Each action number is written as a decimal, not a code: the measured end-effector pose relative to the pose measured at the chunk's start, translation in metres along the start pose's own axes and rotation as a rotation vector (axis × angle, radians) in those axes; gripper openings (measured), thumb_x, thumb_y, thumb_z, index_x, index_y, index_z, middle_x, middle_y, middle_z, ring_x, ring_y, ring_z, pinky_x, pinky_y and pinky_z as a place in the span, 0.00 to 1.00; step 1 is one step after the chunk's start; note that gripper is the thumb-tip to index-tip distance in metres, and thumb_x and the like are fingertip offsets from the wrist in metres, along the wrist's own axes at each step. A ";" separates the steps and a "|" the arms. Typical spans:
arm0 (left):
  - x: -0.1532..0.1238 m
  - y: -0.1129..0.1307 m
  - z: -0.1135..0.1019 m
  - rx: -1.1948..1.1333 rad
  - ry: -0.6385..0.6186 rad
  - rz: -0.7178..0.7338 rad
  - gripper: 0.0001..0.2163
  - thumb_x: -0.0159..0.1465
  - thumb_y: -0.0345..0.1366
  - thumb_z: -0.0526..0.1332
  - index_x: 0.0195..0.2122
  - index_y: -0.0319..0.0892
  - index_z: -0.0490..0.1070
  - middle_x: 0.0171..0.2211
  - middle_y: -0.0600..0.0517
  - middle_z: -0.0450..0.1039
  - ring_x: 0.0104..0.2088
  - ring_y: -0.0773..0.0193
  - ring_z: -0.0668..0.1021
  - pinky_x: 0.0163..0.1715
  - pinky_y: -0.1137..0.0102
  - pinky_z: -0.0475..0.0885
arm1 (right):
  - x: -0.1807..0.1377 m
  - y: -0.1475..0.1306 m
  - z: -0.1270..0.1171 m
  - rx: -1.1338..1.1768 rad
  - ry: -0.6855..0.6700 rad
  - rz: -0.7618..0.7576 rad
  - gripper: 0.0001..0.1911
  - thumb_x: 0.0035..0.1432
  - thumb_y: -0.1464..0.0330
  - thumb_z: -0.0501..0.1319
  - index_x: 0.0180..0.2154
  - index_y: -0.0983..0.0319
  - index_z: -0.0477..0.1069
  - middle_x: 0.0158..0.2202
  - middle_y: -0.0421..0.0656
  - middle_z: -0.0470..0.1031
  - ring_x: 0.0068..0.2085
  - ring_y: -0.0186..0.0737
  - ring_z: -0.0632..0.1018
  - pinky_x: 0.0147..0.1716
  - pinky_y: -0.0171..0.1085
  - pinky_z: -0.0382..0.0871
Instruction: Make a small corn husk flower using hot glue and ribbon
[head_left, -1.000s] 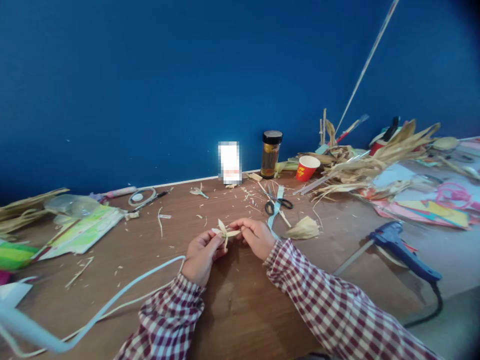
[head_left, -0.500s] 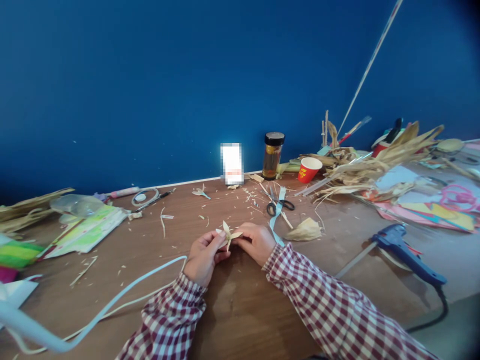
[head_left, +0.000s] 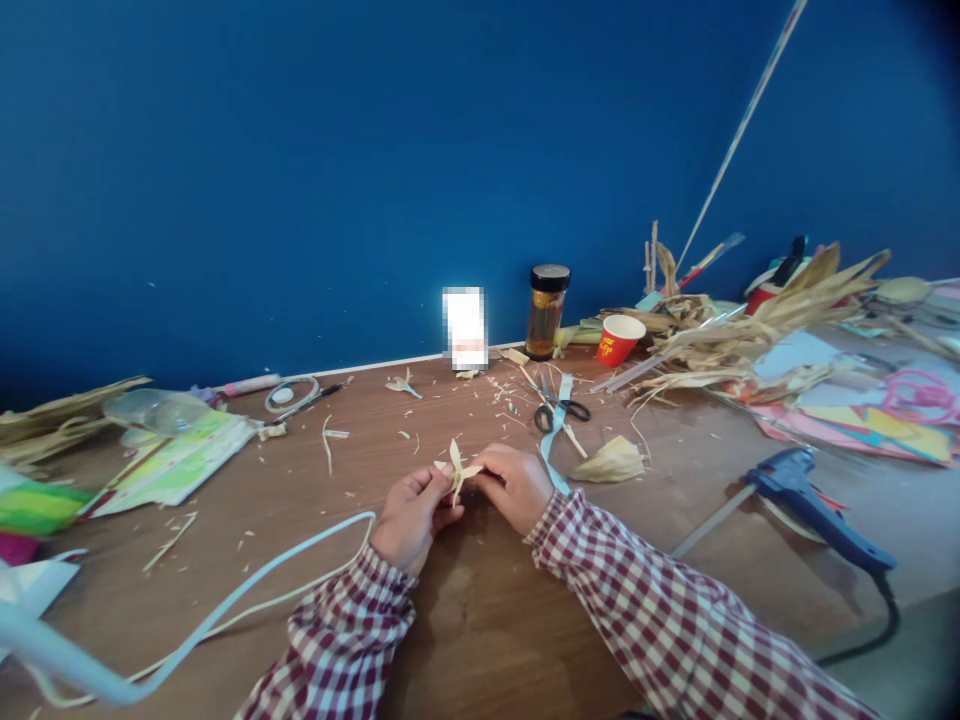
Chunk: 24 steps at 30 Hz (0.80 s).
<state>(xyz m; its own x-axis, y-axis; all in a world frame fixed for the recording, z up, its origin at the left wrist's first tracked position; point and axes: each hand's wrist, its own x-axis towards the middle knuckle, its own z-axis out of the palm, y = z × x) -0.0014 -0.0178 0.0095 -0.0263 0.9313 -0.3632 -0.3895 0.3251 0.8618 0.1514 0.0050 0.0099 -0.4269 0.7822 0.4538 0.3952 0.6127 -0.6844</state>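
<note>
A small pale flower of dried corn husk [head_left: 459, 472], with several pointed petals spread out, is held just above the table between my hands. My left hand [head_left: 415, 508] pinches it from the left, thumb on top near its centre. From the right, my right hand [head_left: 516, 487] has thumb and forefinger closed at the tip of one petal. Beyond the hands lie black-handled scissors [head_left: 561, 412] across a light blue ribbon [head_left: 553, 446]. A loose husk piece [head_left: 611, 460] rests to the right of my right hand.
A blue glue gun [head_left: 817, 505] lies at the right with its cord trailing. Behind are a lidded jar [head_left: 547, 312], a red paper cup [head_left: 621, 341] and a heap of dried husks [head_left: 697, 335]. A white cable [head_left: 262, 575] loops at the left. Scraps litter the brown table [head_left: 300, 510].
The flower has turned slightly in my fingers and its petals sit at a slightly different angle. Both hands stay closed on it in nearly the same place.
</note>
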 end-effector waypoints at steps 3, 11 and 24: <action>0.000 -0.002 0.001 -0.022 0.015 0.014 0.16 0.38 0.41 0.71 0.24 0.35 0.72 0.16 0.57 0.66 0.17 0.76 0.68 0.16 0.81 0.71 | 0.000 -0.001 0.001 0.009 0.014 -0.001 0.08 0.58 0.71 0.54 0.32 0.62 0.72 0.30 0.41 0.72 0.34 0.34 0.71 0.35 0.32 0.64; -0.002 0.002 0.004 -0.124 0.043 0.071 0.14 0.50 0.44 0.65 0.29 0.37 0.71 0.20 0.54 0.68 0.19 0.73 0.70 0.18 0.78 0.72 | 0.004 -0.004 0.006 0.258 0.069 0.180 0.06 0.54 0.71 0.58 0.33 0.62 0.73 0.31 0.41 0.74 0.34 0.34 0.73 0.35 0.33 0.66; -0.005 -0.005 0.001 0.407 0.007 0.481 0.10 0.48 0.37 0.66 0.31 0.40 0.76 0.31 0.50 0.72 0.26 0.67 0.72 0.26 0.75 0.67 | 0.005 -0.003 0.009 0.657 0.013 0.398 0.08 0.49 0.64 0.61 0.29 0.63 0.71 0.21 0.37 0.69 0.23 0.31 0.69 0.25 0.33 0.66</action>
<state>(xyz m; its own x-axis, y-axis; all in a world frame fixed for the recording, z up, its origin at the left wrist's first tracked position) 0.0014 -0.0241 0.0079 -0.1179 0.9883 0.0972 0.0490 -0.0920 0.9946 0.1409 0.0059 0.0087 -0.3428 0.9335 0.1055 -0.0489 0.0944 -0.9943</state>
